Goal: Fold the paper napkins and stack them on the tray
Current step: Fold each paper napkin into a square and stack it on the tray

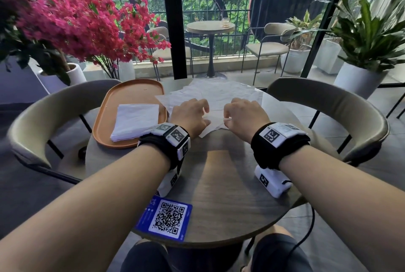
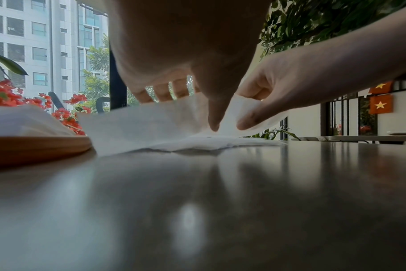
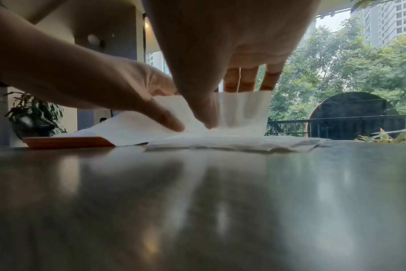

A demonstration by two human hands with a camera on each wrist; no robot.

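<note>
An orange oval tray (image 1: 131,89) lies at the table's left and carries a stack of folded white napkins (image 1: 135,120). Right of it spreads a pile of loose unfolded napkins (image 1: 219,92). Both hands meet at the pile's near edge. My left hand (image 1: 190,113) and right hand (image 1: 243,116) each pinch the top napkin (image 1: 215,116) between thumb and fingers. In the left wrist view my left hand (image 2: 188,110) lifts the napkin (image 2: 139,124) off the pile, with the tray (image 2: 35,146) beside it. The right wrist view shows my right hand (image 3: 227,106) holding the raised napkin (image 3: 243,110).
A blue QR-code card (image 1: 168,217) lies at the round table's near edge. Curved-back chairs stand at the left (image 1: 54,105) and right (image 1: 328,100) of the table. Potted red flowers (image 1: 76,21) rise behind the tray. The near half of the tabletop (image 1: 219,184) is bare wood.
</note>
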